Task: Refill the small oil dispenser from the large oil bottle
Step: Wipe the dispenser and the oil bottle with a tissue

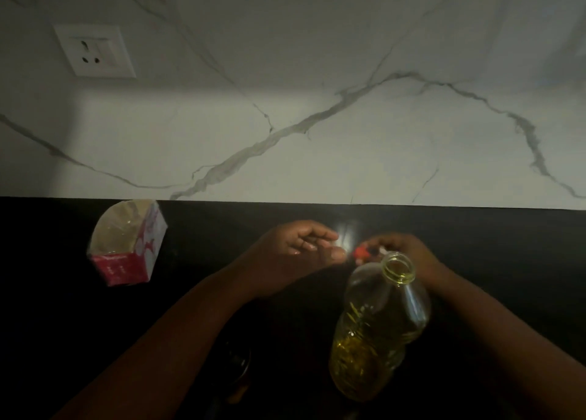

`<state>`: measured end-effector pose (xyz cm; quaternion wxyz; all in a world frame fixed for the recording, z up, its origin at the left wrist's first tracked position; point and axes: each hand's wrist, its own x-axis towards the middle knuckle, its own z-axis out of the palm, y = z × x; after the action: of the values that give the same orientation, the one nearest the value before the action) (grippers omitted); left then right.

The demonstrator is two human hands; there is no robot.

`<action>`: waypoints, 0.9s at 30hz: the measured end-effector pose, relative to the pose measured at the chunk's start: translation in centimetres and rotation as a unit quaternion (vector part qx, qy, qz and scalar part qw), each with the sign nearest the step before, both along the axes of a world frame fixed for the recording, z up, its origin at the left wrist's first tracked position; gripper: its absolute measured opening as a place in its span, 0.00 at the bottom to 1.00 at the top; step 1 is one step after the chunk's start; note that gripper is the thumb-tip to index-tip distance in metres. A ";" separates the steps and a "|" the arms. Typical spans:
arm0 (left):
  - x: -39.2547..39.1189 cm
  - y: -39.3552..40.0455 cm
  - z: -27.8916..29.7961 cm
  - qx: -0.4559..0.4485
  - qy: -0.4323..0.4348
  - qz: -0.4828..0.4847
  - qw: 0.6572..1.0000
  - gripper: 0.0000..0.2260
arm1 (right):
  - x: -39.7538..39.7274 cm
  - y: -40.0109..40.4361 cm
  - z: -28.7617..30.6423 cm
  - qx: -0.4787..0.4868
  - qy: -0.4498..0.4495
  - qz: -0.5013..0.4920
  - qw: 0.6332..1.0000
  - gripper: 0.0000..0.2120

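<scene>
Oil bottle point(379, 324) stands uncapped near counter's point(95, 340) front edge, under half full. I judge it light, slick, squashy: grip mid-body. Left hand point(296, 251) open, empty; right hand point(409, 250) pinches red cap point(361, 252). Dispenser: cannot tell.

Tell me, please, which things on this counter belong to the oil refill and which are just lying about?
Belong to the job:
- large oil bottle, uncapped
- red cap, at the right hand

Lying about:
- red-and-white carton
- wall socket
- dark, unclear object near the left forearm
</scene>
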<state>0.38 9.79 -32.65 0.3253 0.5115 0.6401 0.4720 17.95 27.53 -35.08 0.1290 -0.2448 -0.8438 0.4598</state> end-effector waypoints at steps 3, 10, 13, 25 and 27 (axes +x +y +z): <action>1.2 0.3 1.0 -0.019 0.007 -0.052 0.998 0.30 | 3.8 -1.1 5.3 0.010 0.111 -0.071 0.991 0.10; 3.8 0.8 2.9 -0.055 0.066 -0.180 0.980 0.36 | 7.3 -7.4 12.9 0.118 0.111 -0.004 0.987 0.15; 4.6 0.8 2.8 -0.035 0.074 -0.184 0.979 0.31 | 7.0 -8.9 12.7 0.160 0.061 -0.016 0.985 0.13; 4.6 0.3 2.3 -0.013 0.077 -0.165 0.983 0.29 | 5.8 -10.2 11.6 0.209 -0.022 -0.102 0.972 0.10; 4.7 0.3 2.4 -0.017 0.075 -0.170 0.982 0.29 | 5.7 -10.4 11.7 0.228 -0.046 -0.114 0.966 0.09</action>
<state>5.06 10.06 -30.25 0.3607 0.6411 0.5745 0.3589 23.68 17.11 -23.35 0.1945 -0.3246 -0.8976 0.2262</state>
